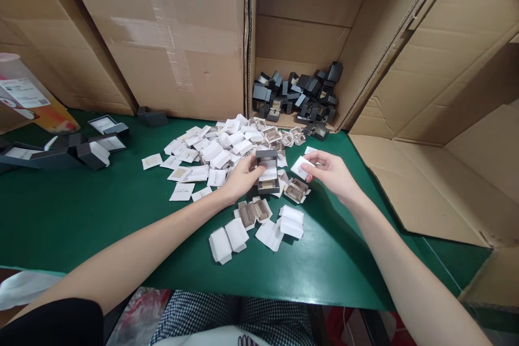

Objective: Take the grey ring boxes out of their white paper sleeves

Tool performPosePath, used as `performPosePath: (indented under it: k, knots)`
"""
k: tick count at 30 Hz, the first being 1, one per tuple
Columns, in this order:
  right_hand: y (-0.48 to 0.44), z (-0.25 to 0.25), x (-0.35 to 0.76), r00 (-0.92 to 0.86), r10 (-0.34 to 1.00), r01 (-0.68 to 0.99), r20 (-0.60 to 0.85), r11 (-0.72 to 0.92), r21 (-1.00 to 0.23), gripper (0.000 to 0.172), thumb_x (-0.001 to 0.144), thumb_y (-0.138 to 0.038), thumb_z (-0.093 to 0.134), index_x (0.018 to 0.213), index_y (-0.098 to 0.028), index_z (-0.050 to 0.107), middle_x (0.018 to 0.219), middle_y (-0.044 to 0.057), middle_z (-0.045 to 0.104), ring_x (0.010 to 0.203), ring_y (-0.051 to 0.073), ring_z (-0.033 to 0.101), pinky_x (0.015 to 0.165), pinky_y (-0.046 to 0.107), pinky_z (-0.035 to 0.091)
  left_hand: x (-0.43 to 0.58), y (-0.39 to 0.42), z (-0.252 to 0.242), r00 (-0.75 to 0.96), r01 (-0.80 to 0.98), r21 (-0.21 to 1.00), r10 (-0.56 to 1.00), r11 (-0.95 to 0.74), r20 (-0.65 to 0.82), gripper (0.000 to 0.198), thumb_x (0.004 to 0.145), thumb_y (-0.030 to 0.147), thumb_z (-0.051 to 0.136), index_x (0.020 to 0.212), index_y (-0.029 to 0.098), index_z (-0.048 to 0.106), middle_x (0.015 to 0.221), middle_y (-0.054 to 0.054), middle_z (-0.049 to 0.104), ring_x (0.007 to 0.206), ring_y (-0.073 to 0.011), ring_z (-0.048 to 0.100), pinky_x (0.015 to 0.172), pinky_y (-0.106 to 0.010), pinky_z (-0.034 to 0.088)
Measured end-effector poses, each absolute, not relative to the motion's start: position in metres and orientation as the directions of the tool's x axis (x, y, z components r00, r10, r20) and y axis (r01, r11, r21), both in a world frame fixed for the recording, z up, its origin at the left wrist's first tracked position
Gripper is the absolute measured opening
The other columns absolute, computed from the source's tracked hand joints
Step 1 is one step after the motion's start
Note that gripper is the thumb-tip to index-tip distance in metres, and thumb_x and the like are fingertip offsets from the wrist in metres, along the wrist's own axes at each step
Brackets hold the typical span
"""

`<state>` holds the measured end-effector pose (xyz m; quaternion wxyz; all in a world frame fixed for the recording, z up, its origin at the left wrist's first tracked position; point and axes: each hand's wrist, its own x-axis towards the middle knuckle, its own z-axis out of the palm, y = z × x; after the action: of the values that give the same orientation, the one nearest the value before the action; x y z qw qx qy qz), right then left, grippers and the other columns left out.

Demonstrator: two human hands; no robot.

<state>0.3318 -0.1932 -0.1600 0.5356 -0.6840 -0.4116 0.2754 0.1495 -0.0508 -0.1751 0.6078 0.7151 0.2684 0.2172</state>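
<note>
My left hand (242, 178) is closed around a small dark jewelry box (268, 186) whose lid stands raised, with white lining inside. To its right, my right hand (329, 172) pinches a small white printed card (300, 167) between thumb and fingers. A pile of white folded paper inserts (227, 143) and cards spreads beyond and left of the box. Nearer to me lie unfolded inserts, one with its brown-grey side up (253, 213) and two showing white (228, 240). Another brown-grey insert (297, 190) rests just below my right hand.
Many dark boxes are heaped in an open cardboard carton (304, 38) at the back. More dark boxes (77, 151) stand at left, near a plastic drink cup (34, 94). A carton flap (413, 189) lies over the green table (332, 270) at right.
</note>
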Motion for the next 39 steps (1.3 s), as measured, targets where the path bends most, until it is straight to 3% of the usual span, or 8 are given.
performPosePath:
  k: [6, 10, 15, 21, 26, 30, 35, 39]
  knots:
    - [-0.192, -0.156, 0.326, 0.479, 0.878, 0.043, 0.003, -0.020, -0.999, 0.040, 0.068, -0.036, 0.078, 0.101, -0.018, 0.067, 0.102, 0.007, 0.066, 0.073, 0.015, 0.063, 0.079, 0.036, 0.055, 0.152, -0.045, -0.185, 0.735, 0.092, 0.992, 0.678, -0.091, -0.006, 0.026, 0.081, 0.033, 0.057, 0.099, 0.015, 0.059, 0.089, -0.004, 0.062, 0.069, -0.0132, 0.058, 0.052, -0.020, 0.044]
    - [-0.193, -0.154, 0.323, 0.449, 0.894, -0.014, 0.005, 0.013, -1.000, 0.041, 0.065, -0.031, 0.080, 0.101, -0.018, 0.068, 0.102, 0.007, 0.068, 0.083, 0.017, 0.064, 0.088, 0.038, 0.052, 0.151, -0.047, -0.176, 0.743, 0.026, 0.999, 0.668, 0.044, -0.049, 0.028, 0.081, 0.030, 0.060, 0.106, 0.018, 0.058, 0.099, -0.006, 0.065, 0.080, -0.0174, 0.064, 0.061, -0.025, 0.053]
    - [-0.193, -0.154, 0.320, 0.463, 0.887, -0.077, -0.007, 0.033, -0.996, 0.037, 0.066, -0.031, 0.080, 0.098, -0.018, 0.069, 0.102, 0.007, 0.069, 0.083, 0.017, 0.064, 0.088, 0.037, 0.052, 0.146, -0.061, -0.155, 0.859, -0.036, 0.958, 0.499, 0.285, -0.116, 0.047, 0.078, 0.025, 0.065, 0.122, 0.021, 0.049, 0.116, -0.010, 0.064, 0.089, -0.0210, 0.068, 0.072, -0.034, 0.059]
    - [-0.193, -0.156, 0.321, 0.529, 0.847, -0.066, 0.055, 0.106, -0.992, 0.043, 0.067, -0.035, 0.079, 0.106, -0.023, 0.064, 0.091, 0.002, 0.070, 0.070, 0.013, 0.063, 0.075, 0.032, 0.054, 0.146, -0.065, -0.160, 0.936, 0.051, 0.903, 0.295, 0.427, -0.192, 0.067, 0.074, 0.010, 0.066, 0.134, 0.021, 0.038, 0.123, -0.012, 0.061, 0.093, -0.0196, 0.069, 0.076, -0.029, 0.059]
    - [-0.190, -0.158, 0.320, 0.562, 0.813, 0.046, 0.154, 0.155, -0.987, 0.030, 0.071, -0.041, 0.074, 0.091, -0.021, 0.065, 0.085, 0.002, 0.069, 0.068, 0.013, 0.061, 0.067, 0.029, 0.052, 0.149, -0.063, -0.167, 0.943, 0.062, 0.905, 0.272, 0.421, -0.190, 0.052, 0.080, 0.013, 0.062, 0.129, 0.020, 0.045, 0.123, -0.014, 0.062, 0.094, -0.0212, 0.069, 0.082, -0.036, 0.059]
    - [-0.191, -0.158, 0.312, 0.555, 0.793, 0.252, 0.252, 0.129, -0.959, 0.025, 0.075, -0.041, 0.071, 0.084, -0.019, 0.063, 0.081, 0.003, 0.069, 0.065, 0.013, 0.059, 0.064, 0.029, 0.050, 0.149, -0.064, -0.167, 0.941, 0.067, 0.912, 0.278, 0.404, -0.193, 0.050, 0.081, 0.013, 0.062, 0.128, 0.022, 0.047, 0.123, -0.013, 0.061, 0.094, -0.0207, 0.069, 0.085, -0.039, 0.058]
    - [-0.194, -0.157, 0.302, 0.456, 0.754, 0.624, 0.474, 0.109, -0.774, 0.017, 0.082, -0.033, 0.064, 0.093, -0.021, 0.063, 0.083, 0.002, 0.069, 0.071, 0.016, 0.061, 0.066, 0.030, 0.049, 0.150, -0.063, -0.170, 0.932, 0.089, 0.909, 0.289, 0.407, -0.221, 0.054, 0.082, 0.013, 0.061, 0.132, 0.022, 0.044, 0.116, -0.011, 0.064, 0.091, -0.0201, 0.070, 0.084, -0.038, 0.059]
    - [-0.194, -0.160, 0.298, 0.338, 0.711, 0.773, 0.616, 0.163, -0.613, 0.016, 0.084, -0.025, 0.062, 0.099, -0.022, 0.062, 0.084, 0.001, 0.068, 0.074, 0.016, 0.062, 0.068, 0.030, 0.050, 0.150, -0.063, -0.170, 0.930, 0.086, 0.909, 0.294, 0.407, -0.220, 0.050, 0.082, 0.012, 0.060, 0.130, 0.021, 0.046, 0.111, -0.011, 0.066, 0.088, -0.0192, 0.070, 0.082, -0.036, 0.059]
